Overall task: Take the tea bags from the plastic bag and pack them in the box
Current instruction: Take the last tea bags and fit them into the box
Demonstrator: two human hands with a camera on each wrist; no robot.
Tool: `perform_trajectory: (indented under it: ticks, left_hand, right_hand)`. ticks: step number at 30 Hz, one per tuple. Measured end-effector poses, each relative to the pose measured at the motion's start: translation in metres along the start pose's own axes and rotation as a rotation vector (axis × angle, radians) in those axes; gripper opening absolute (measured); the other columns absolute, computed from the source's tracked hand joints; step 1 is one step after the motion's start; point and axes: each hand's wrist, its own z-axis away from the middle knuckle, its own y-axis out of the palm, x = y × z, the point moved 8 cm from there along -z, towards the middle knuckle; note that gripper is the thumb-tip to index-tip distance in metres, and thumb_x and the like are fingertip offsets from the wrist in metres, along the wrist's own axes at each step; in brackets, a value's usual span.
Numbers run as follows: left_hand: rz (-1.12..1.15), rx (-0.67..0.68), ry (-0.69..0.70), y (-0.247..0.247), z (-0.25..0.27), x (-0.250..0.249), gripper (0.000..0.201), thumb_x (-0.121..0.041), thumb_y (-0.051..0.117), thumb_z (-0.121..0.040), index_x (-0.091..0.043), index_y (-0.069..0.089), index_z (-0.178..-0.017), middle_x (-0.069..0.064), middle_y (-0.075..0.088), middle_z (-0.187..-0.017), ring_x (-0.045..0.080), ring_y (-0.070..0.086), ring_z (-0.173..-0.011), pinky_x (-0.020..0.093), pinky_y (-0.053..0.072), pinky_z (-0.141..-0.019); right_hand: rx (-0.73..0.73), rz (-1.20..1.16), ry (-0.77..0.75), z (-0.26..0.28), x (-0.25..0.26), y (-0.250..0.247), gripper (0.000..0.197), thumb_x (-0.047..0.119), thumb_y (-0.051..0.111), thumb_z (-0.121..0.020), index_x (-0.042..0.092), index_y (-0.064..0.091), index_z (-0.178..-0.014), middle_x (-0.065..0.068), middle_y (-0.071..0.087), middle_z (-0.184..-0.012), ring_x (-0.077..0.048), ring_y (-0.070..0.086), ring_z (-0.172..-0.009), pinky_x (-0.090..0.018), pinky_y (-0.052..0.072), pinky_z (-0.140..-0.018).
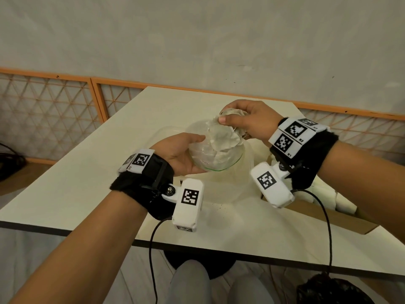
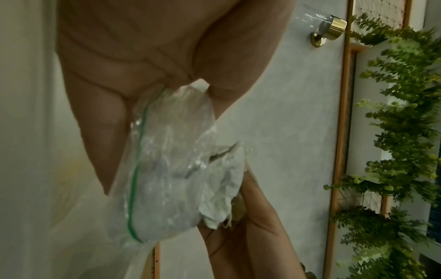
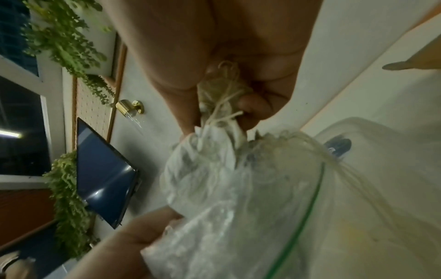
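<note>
A crumpled bunch of tea bags (image 1: pixel 221 137) is gripped at the mouth of the clear plastic bag (image 1: pixel 210 156), partly out of it, by the curled fingers and thumb of the right hand (image 1: pixel 247 121). The bag, held above the table (image 1: pixel 87 183), is grasped at its green-lined rim by the left hand (image 1: pixel 179 154). The cardboard box (image 1: pixel 328 213) is seen at the right, under the right forearm

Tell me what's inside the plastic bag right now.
Crumpled white tea bags fill the plastic bag held by the left hand; the right hand grips a bunch at its mouth. Their count is hidden.
</note>
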Motion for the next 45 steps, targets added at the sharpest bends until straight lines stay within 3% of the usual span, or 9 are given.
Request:
perform_trajectory:
  ticks: [11,16,21,24,27,30,36,40,45]
  left_hand:
    - [-0.131,-0.063,-0.021,-0.008,-0.008,0.000,0.037,-0.004,0.038,-0.095,-0.002,0.047,-0.131,0.018,0.059,-0.127,0.033,0.062,-0.099,0.050,0.051,-0.078]
    - [-0.392,-0.233,-0.094,-0.017,-0.009,0.001,0.053,-0.014,0.054,-0.091,-0.006,0.036,-0.140,0.018,0.033,-0.149,0.041,0.041,-0.129,0.058,0.037,-0.100]
    - [-0.622,-0.422,0.219,-0.023,-0.007,-0.041,0.074,-0.021,0.061,-0.089,-0.013,0.018,-0.149,0.014,0.028,-0.151,0.033,0.041,-0.128,0.035,0.034,-0.094]
    - [-0.639,-0.408,0.340,-0.015,0.002,-0.054,0.064,-0.019,0.061,-0.088,-0.022,0.030,-0.144,0.010,0.039,-0.142,0.022,0.043,-0.109,0.031,0.035,-0.087]
    - [-0.395,-0.331,0.370,-0.009,0.006,-0.055,0.053,-0.021,0.063,-0.088,-0.023,0.042,-0.136,0.006,0.046,-0.134,0.020,0.043,-0.116,0.037,0.041,-0.096]
    - [-0.106,-0.205,0.303,-0.004,0.007,-0.051,0.056,-0.048,0.063,-0.085,-0.023,0.047,-0.133,0.007,0.046,-0.137,0.027,0.043,-0.127,0.048,0.040,-0.101]
    - [0.352,0.121,0.141,0.018,-0.001,-0.039,0.071,-0.067,0.056,-0.078,-0.013,0.056,-0.124,0.014,0.058,-0.125,0.038,0.055,-0.115,0.057,0.044,-0.095]
    - [0.422,0.157,0.058,0.032,-0.006,-0.028,0.043,-0.041,0.055,-0.092,-0.005,0.057,-0.117,0.016,0.059,-0.116,0.028,0.055,-0.114,0.051,0.056,-0.078]
    - [0.581,0.172,0.015,0.020,-0.012,-0.019,0.040,-0.022,0.049,-0.097,0.002,0.051,-0.129,0.022,0.057,-0.128,0.037,0.061,-0.107,0.049,0.058,-0.054]
  right_hand:
    - [0.001,-0.053,0.076,-0.008,-0.007,-0.001,0.009,0.015,0.067,-0.083,0.020,0.061,-0.088,0.001,0.058,-0.079,-0.008,0.053,-0.059,-0.019,0.050,-0.050]
    - [-0.037,-0.098,0.095,-0.013,-0.005,-0.004,0.012,0.010,0.069,-0.080,0.021,0.065,-0.083,-0.002,0.059,-0.077,-0.012,0.052,-0.058,-0.019,0.047,-0.047]
    - [-0.035,-0.158,0.116,-0.017,-0.009,0.002,0.017,0.000,0.066,-0.081,0.017,0.065,-0.086,-0.005,0.065,-0.080,-0.009,0.064,-0.051,-0.016,0.044,-0.044]
    - [-0.008,-0.219,0.129,-0.018,-0.009,0.008,0.018,-0.002,0.065,-0.081,0.011,0.064,-0.093,-0.008,0.065,-0.082,-0.010,0.065,-0.051,-0.016,0.046,-0.044]
    - [0.029,-0.297,0.120,-0.018,-0.002,0.016,0.016,-0.002,0.064,-0.082,0.011,0.063,-0.093,-0.009,0.064,-0.081,-0.011,0.063,-0.050,-0.017,0.045,-0.044]
    - [0.055,-0.359,0.094,-0.018,0.013,0.020,0.016,-0.002,0.063,-0.083,0.012,0.061,-0.091,-0.008,0.063,-0.080,-0.011,0.062,-0.051,-0.016,0.044,-0.043]
    - [0.131,-0.175,0.026,-0.020,0.034,0.034,0.016,0.003,0.064,-0.083,0.011,0.061,-0.097,-0.010,0.062,-0.079,-0.010,0.058,-0.048,-0.017,0.038,-0.038]
    - [0.257,0.422,0.014,-0.016,0.029,0.051,0.042,0.016,0.070,-0.078,0.017,0.053,-0.117,-0.006,0.068,-0.089,-0.015,0.063,-0.067,-0.021,0.048,-0.053]
    - [0.388,0.507,0.037,-0.012,0.037,0.050,0.070,0.021,0.064,-0.082,0.021,0.031,-0.143,0.002,0.061,-0.102,-0.011,0.059,-0.081,-0.020,0.043,-0.065]
